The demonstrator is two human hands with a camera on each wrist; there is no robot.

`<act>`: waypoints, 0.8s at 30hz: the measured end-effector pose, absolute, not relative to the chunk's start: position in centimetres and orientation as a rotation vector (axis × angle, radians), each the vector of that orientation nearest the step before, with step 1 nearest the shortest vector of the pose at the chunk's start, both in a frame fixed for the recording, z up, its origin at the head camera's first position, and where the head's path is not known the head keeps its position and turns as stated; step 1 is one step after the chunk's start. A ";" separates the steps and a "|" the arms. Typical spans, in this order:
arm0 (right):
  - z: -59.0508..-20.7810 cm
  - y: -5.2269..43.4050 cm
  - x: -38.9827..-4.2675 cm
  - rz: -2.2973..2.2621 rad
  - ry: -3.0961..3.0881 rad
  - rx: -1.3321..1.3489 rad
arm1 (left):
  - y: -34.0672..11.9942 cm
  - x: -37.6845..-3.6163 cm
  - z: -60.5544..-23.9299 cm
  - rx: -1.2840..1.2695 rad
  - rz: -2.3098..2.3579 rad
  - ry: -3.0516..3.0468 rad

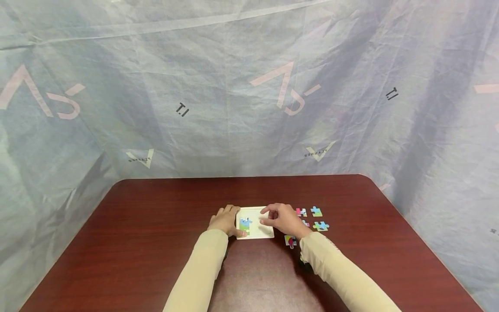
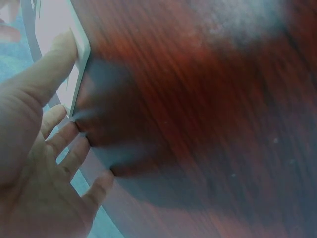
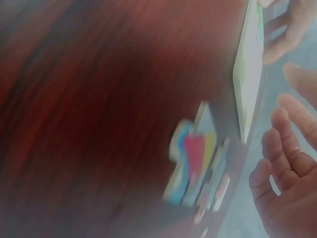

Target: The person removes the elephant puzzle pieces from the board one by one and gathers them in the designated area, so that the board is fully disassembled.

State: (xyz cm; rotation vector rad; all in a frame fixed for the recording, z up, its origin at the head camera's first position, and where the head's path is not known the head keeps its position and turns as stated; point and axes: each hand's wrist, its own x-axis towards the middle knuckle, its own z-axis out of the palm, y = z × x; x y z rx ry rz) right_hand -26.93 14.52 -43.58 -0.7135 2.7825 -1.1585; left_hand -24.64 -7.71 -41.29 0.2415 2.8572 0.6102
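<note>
A white puzzle tray point(image 1: 261, 234) lies on the table, with joined blue-and-green puzzle pieces point(image 1: 244, 224) in its left part. My left hand point(image 1: 223, 221) steadies the tray's left side: the thumb point(image 2: 57, 59) rests on it, while the other fingers spread beside its edge and touch the table. Over the tray's right part hovers my right hand point(image 1: 286, 221), thumb and index apart, with no piece visible between them. In the right wrist view, the right hand's fingers point(image 3: 272, 144) are loosely bent and clear of the tray.
Loose puzzle pieces lie right of the tray, among them a blue-green one point(image 1: 321, 226), another at the back point(image 1: 316, 211) and a colourful one point(image 1: 290, 241) near the right wrist. The right forearm hides part of this area. A grey printed cloth point(image 1: 234, 108) hangs behind the table point(image 1: 156, 260).
</note>
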 end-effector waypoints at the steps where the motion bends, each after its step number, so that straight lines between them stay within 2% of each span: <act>1: -43.6 14.2 -27.0 -1.151 2.785 -0.717 | -7.7 -24.7 -41.4 0.242 0.611 2.858; 24: -44.1 10.0 -27.4 -0.740 2.977 -0.791 | -7.6 -24.5 -41.1 0.232 0.607 2.866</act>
